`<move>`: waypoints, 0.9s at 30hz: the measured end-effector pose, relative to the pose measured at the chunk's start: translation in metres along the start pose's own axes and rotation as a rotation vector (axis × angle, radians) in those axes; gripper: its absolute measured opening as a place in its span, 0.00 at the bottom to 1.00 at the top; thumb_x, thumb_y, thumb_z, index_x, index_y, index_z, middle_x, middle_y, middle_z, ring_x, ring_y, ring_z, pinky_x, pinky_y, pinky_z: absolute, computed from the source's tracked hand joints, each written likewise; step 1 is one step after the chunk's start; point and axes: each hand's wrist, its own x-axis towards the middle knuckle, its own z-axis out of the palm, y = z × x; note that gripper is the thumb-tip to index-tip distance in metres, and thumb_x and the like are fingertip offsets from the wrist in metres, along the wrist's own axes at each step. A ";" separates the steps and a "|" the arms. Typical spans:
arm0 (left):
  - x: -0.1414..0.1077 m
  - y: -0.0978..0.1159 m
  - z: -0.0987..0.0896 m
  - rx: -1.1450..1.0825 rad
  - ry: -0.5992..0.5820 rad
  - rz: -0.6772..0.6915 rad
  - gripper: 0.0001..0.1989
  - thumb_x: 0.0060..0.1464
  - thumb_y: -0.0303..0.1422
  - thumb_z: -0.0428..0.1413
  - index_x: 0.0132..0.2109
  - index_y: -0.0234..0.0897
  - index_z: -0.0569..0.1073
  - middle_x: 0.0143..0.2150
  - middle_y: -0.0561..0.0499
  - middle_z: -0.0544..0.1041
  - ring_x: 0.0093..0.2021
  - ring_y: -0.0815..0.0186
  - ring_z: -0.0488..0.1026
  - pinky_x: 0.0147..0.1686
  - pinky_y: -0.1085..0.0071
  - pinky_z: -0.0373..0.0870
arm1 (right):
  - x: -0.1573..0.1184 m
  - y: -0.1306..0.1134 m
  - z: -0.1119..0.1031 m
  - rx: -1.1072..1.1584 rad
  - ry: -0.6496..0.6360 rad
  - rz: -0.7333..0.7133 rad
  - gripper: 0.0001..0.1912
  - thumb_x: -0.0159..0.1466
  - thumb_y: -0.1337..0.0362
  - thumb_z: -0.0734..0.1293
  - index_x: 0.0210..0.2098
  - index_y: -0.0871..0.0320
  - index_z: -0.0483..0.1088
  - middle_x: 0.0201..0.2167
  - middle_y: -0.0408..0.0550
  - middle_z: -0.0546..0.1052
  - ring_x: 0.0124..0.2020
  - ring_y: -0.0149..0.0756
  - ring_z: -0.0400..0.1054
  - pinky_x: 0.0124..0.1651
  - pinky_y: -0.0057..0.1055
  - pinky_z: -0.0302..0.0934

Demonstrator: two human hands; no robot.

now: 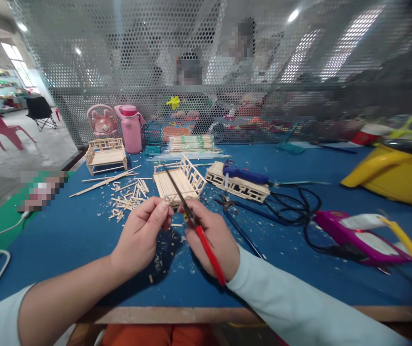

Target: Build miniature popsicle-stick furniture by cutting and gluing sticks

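Note:
My left hand [139,235] is closed, thumb against forefinger, in front of a small bed-like frame of pale sticks [170,185]. What it pinches is too small to make out. My right hand [211,235] is wrapped round a red-handled tool with a long dark tapering blade [207,252]. The blade points up and away, passing in front of the stick frame. Both hands are close together above the table. Left of the frame lies a loose pile of short cut stick pieces [128,197], with longer thin sticks [107,181] behind it.
A finished-looking stick bench [107,156] and pink bottle [131,129] stand back left on the blue table [83,264]. To the right are a blue glue gun [245,173] over another stick frame, pliers [225,204], cables and a magenta device [357,235]. Perforated metal screen [148,57] behind.

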 end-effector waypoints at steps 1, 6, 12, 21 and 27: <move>0.001 0.001 0.001 -0.010 0.012 0.000 0.15 0.58 0.44 0.52 0.31 0.36 0.70 0.26 0.55 0.66 0.27 0.72 0.61 0.29 0.75 0.60 | 0.002 0.000 0.000 0.012 0.019 0.020 0.19 0.48 0.76 0.57 0.39 0.57 0.64 0.24 0.39 0.67 0.23 0.30 0.60 0.28 0.26 0.58; 0.003 0.005 0.003 0.033 0.054 0.044 0.13 0.55 0.42 0.56 0.33 0.36 0.71 0.25 0.56 0.67 0.26 0.72 0.62 0.28 0.76 0.62 | 0.003 0.002 0.001 0.035 0.011 -0.008 0.25 0.47 0.76 0.58 0.45 0.58 0.62 0.39 0.48 0.71 0.39 0.36 0.66 0.45 0.34 0.62; 0.004 0.004 0.001 0.215 0.073 0.186 0.11 0.56 0.39 0.55 0.34 0.35 0.74 0.28 0.52 0.75 0.28 0.69 0.70 0.30 0.74 0.68 | -0.001 0.004 0.001 -0.105 -0.015 -0.100 0.29 0.45 0.75 0.60 0.48 0.56 0.60 0.42 0.52 0.68 0.44 0.43 0.64 0.48 0.42 0.61; 0.001 0.004 -0.002 0.371 0.054 0.216 0.09 0.58 0.33 0.53 0.32 0.35 0.74 0.25 0.54 0.72 0.26 0.72 0.68 0.27 0.76 0.66 | -0.003 0.000 -0.001 -0.040 0.021 -0.101 0.22 0.50 0.76 0.60 0.44 0.56 0.65 0.34 0.45 0.72 0.33 0.34 0.67 0.37 0.30 0.63; -0.001 0.003 -0.001 0.292 0.097 0.228 0.10 0.57 0.35 0.55 0.32 0.35 0.76 0.28 0.51 0.76 0.29 0.69 0.71 0.32 0.73 0.69 | -0.004 0.000 0.001 -0.109 0.010 -0.108 0.27 0.48 0.75 0.60 0.48 0.59 0.62 0.40 0.51 0.70 0.41 0.40 0.65 0.44 0.36 0.63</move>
